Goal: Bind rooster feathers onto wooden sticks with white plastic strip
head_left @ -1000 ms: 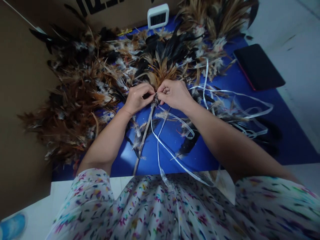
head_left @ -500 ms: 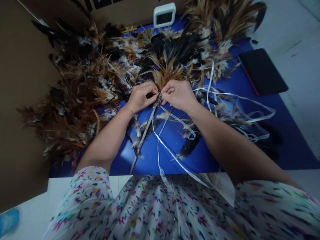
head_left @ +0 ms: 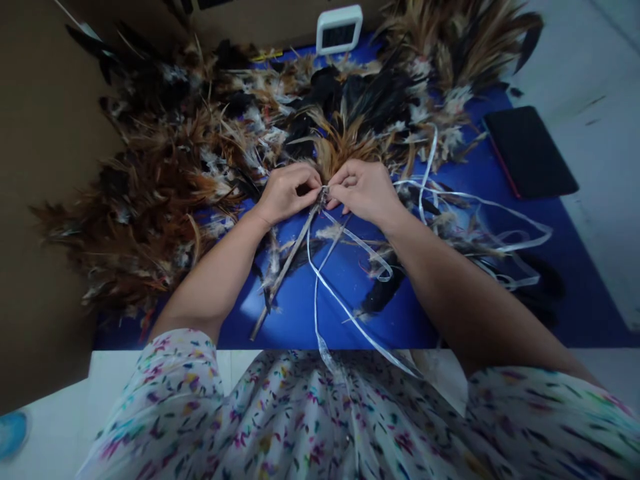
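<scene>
Feather bundle looks light, delicate, best held at its base, where left hand and right hand apparently pinch white ribbon.

A craft workspace: feathers heaped and ribbon strewn over a blue table

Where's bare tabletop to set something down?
Blue tabletop shows bare along the front edge, between the stick and the white ribbons, and at right, between the dark flat slab and the ribbon loops. Crowded: feathers cover most of the left and back; ribbons and loose feathers clutter the right middle.
</scene>
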`<control>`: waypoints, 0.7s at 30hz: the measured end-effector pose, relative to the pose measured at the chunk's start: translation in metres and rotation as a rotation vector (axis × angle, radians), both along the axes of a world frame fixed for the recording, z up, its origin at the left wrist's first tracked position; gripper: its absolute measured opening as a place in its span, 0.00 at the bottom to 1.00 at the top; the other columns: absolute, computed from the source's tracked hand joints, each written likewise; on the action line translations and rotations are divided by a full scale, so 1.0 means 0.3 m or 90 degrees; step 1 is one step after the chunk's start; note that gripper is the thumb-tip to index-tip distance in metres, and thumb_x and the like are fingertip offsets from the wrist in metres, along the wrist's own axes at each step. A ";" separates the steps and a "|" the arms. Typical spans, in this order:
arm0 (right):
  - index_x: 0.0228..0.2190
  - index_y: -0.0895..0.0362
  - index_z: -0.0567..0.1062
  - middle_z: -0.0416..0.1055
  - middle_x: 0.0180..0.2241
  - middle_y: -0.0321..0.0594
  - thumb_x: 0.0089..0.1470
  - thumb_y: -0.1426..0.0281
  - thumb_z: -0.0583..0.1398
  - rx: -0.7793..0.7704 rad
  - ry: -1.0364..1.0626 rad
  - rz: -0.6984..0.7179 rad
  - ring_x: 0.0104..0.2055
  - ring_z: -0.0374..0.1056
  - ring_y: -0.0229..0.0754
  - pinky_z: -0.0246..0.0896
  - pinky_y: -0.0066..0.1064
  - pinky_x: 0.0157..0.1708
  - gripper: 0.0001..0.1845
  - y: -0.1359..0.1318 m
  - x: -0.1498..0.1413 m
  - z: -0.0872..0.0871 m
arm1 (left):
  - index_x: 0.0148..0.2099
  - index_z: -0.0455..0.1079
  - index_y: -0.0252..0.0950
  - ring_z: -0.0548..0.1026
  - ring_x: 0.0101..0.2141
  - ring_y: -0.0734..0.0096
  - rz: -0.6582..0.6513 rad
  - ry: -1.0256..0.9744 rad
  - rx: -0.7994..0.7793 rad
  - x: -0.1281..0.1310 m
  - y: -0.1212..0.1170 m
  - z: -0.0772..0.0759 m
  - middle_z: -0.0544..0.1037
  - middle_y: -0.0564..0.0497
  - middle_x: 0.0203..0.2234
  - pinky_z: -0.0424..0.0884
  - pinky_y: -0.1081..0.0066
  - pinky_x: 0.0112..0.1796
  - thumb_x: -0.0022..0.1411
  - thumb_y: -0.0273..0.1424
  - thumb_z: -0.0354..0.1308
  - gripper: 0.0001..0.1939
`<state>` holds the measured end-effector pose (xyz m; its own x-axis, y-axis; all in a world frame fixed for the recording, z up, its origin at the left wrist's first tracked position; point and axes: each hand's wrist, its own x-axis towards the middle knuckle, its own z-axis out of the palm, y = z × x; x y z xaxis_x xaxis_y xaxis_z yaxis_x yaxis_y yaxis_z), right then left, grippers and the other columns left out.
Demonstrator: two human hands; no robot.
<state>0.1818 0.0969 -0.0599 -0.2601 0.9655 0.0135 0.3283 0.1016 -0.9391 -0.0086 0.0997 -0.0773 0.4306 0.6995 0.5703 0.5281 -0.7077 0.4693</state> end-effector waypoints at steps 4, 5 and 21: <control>0.25 0.58 0.73 0.73 0.18 0.35 0.45 0.76 0.64 -0.008 0.012 0.005 0.23 0.76 0.41 0.63 0.21 0.14 0.04 0.004 0.001 -0.006 | 0.29 0.70 0.39 0.78 0.33 0.69 0.000 -0.007 -0.005 0.001 -0.001 0.001 0.80 0.50 0.30 0.71 0.65 0.38 0.63 0.40 0.58 0.13; 0.25 0.58 0.73 0.73 0.18 0.35 0.45 0.76 0.64 -0.010 0.012 0.008 0.23 0.76 0.41 0.63 0.21 0.15 0.04 0.003 0.001 -0.005 | 0.28 0.70 0.39 0.78 0.33 0.69 0.002 -0.006 -0.005 0.002 -0.001 0.001 0.80 0.50 0.30 0.71 0.64 0.38 0.62 0.40 0.58 0.13; 0.24 0.57 0.72 0.73 0.17 0.33 0.45 0.79 0.59 0.034 -0.022 0.013 0.21 0.74 0.37 0.64 0.19 0.16 0.05 -0.009 0.000 0.007 | 0.28 0.70 0.39 0.78 0.34 0.68 0.000 -0.020 -0.061 0.006 -0.005 0.011 0.79 0.50 0.31 0.71 0.64 0.38 0.59 0.38 0.60 0.11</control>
<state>0.1819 0.0943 -0.0579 -0.2816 0.9579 0.0555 0.3580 0.1585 -0.9202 -0.0068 0.0982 -0.0739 0.4131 0.7519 0.5138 0.5121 -0.6583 0.5517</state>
